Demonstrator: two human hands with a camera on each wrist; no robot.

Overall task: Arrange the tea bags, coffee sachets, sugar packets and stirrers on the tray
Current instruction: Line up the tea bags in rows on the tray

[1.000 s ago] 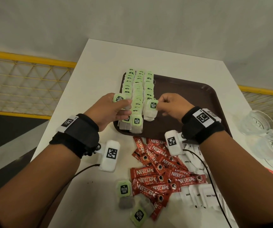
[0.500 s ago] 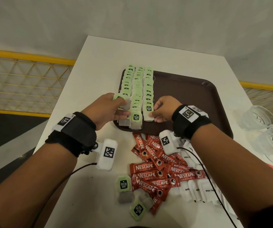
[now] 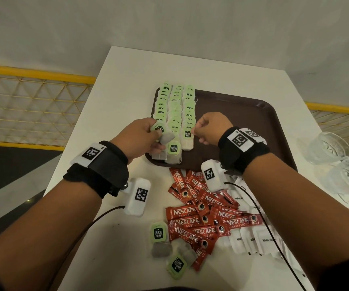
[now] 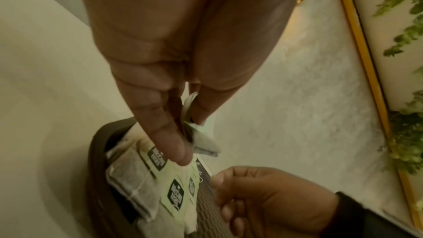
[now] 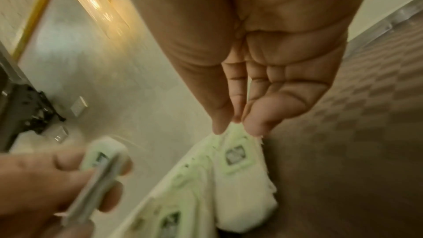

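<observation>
The left hand (image 3: 140, 137) pinches a green-tagged tea bag (image 3: 163, 134) between thumb and fingers, holding it just above the near end of the leftmost row. The right hand (image 3: 211, 128), fingers curled, pinches the top edge of the nearest tea bag in the right row (image 3: 187, 138), which lies flat on the tray. Between the two hands run three rows of tea bags (image 3: 176, 108), overlapping like shingles and stretching away from the hands along the left part of the brown tray (image 3: 243, 114). To the right of the right hand the tray floor is bare. Behind the wrists, on the white table (image 3: 127, 85), lies a loose heap of red Nescafe sachets (image 3: 198, 219), with white sugar packets (image 3: 251, 240) beside it under the right forearm. Three stray tea bags (image 3: 159, 233) lie just left of the sachets. Clear glasses (image 3: 333, 148) stand well off to the right of the right wrist.
</observation>
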